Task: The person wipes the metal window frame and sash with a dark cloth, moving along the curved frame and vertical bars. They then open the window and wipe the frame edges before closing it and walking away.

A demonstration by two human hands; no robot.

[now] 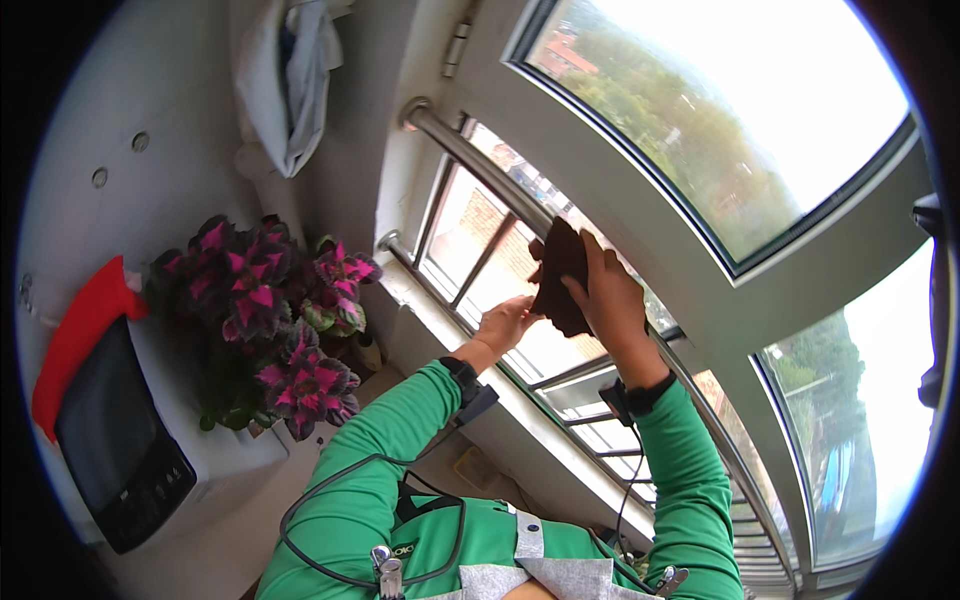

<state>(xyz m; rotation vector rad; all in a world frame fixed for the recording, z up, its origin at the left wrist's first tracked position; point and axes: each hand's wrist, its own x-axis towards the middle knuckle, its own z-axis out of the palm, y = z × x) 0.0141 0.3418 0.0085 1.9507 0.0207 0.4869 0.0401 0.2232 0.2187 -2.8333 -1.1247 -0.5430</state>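
My shirt (488, 535) is green, long-sleeved, with grey collar (492, 580) and placket (528, 540). I wear two black wristbands (655, 393), thin black cables (284, 520) and two metal clips (388, 576).

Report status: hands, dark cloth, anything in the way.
Right hand gripping dark brown cloth at metal rail. Left hand at cloth's lower left edge, grip unclear. Black cable trailing on the right side, apart from cloth.

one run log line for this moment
right hand: holds dark brown cloth | left hand: beside cloth, contact unclear | upper metal rail: partly behind cloth | magenta-leaved plants: at left
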